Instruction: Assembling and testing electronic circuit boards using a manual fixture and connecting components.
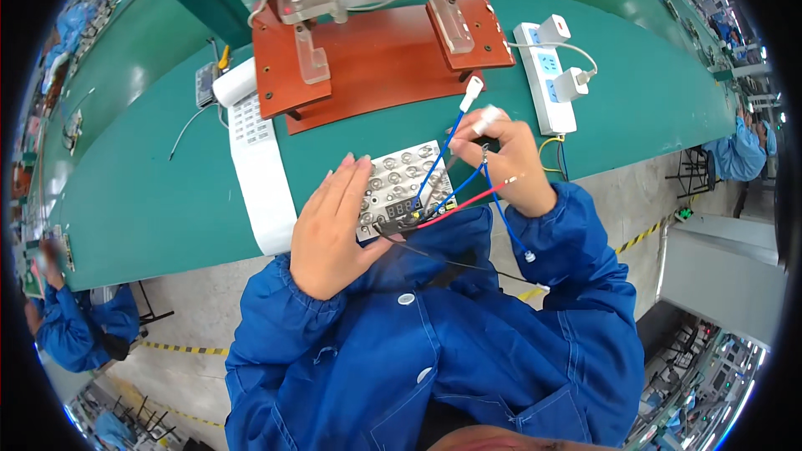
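A white circuit board with rows of round metal contacts and a black digit display lies at the bench's near edge. My left hand grips its left side, fingers along that edge and thumb by the lower corner. Over the board's right side, my right hand is closed in a pinch on a white plug connector. Blue wires, a red wire and a black wire run from the board. One blue wire rises to a white terminal; another hangs over my right sleeve.
Beyond the board stands a red-brown fixture with clear plastic parts. A strip of white labels lies left, near a small grey device. A white power strip with plugs sits right. Other people in blue work farther off.
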Action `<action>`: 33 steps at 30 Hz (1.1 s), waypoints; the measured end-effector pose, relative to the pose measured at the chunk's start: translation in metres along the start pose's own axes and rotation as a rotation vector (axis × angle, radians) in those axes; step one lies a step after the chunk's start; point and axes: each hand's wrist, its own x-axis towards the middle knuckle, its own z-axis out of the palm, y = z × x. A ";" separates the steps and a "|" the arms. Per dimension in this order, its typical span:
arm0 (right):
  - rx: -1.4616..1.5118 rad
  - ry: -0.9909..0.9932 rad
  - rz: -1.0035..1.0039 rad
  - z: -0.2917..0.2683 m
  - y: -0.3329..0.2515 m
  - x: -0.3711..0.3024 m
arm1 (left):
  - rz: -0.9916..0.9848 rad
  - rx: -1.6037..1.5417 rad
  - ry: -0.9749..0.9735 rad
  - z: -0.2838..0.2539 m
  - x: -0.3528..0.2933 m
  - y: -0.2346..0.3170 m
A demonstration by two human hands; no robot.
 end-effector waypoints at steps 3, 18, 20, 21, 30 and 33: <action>-0.148 0.120 -0.186 0.016 0.004 -0.006 | -0.009 0.037 0.008 0.000 0.001 0.000; -0.270 0.130 -0.166 0.024 0.002 -0.004 | -0.044 0.026 0.007 0.002 0.004 -0.005; -0.284 0.141 -0.166 0.025 0.003 -0.005 | -0.037 0.027 0.001 0.002 0.004 -0.004; -0.299 0.150 -0.167 0.026 0.003 -0.007 | -0.032 0.029 -0.003 0.002 0.004 -0.004; -0.388 0.256 -0.223 0.025 -0.002 -0.022 | -0.022 0.035 -0.005 0.003 0.005 -0.003; -0.481 0.108 -0.268 0.018 -0.010 -0.033 | -0.046 0.003 -0.006 0.001 0.010 -0.003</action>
